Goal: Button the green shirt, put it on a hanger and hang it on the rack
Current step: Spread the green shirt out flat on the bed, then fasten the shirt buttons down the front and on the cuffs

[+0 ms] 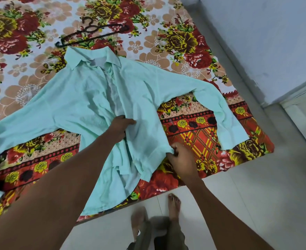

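Both hands grip the pale green cotton shirt [87, 98] spread near the floral bed's [199, 127] edge: left hand [120, 128] fingers clamped mid-front, right hand [182, 159] fingers pinching its side hem. Black plastic hanger [89, 32] lies beyond the collar.

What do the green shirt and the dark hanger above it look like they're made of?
The shirt looks like thin woven cloth, perhaps cotton or a blend: matte, softly creased, and it bunches where the left hand and right hand pinch it. The hanger looks like dark moulded plastic, thin with a curved hook, though coated wire is possible; it is too small to be sure.
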